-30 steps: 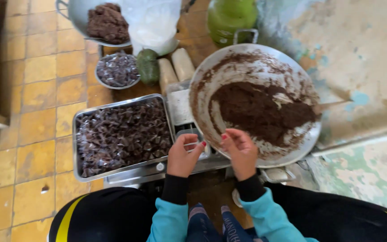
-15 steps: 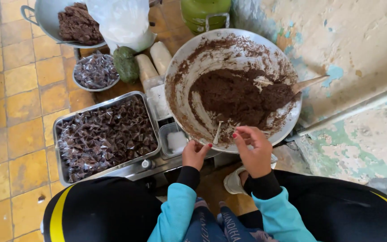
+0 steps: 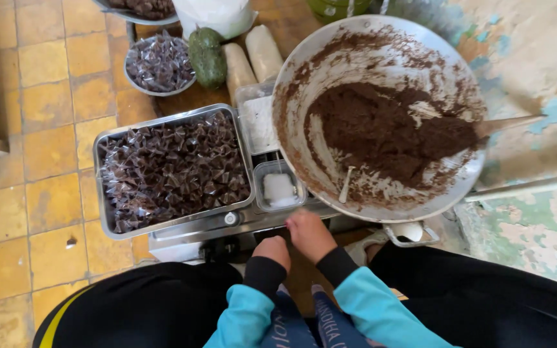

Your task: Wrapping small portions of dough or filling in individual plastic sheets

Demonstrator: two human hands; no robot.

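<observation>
My left hand (image 3: pixel 272 249) and my right hand (image 3: pixel 309 233) are pressed together low in the head view, at the front edge of a metal stand (image 3: pixel 240 222). Their fingers are curled under, and whatever lies between them is hidden. Just beyond them sits a large metal pan (image 3: pixel 289 138) holding dark brown paste (image 3: pixel 381 132). A wooden spoon (image 3: pixel 510 122) rests in the paste, and a small pale stick (image 3: pixel 346 185) lies near the pan's rim. A small clear tub (image 3: pixel 280 189) with white contents stands left of the pan.
A steel tray (image 3: pixel 102 193) full of small wrapped brown cones fills the left of the stand. Behind it are a bowl of wrapped pieces (image 3: pixel 159 64), a green fruit (image 3: pixel 207 57), two pale rolls (image 3: pixel 253 58) and a white bag (image 3: pixel 214 16). Yellow floor tiles (image 3: pixel 40 129) lie to the left.
Both hands have dropped back from the pan's rim toward my body and closed together. The view has shifted, so the pan and tray now sit higher in the frame.
</observation>
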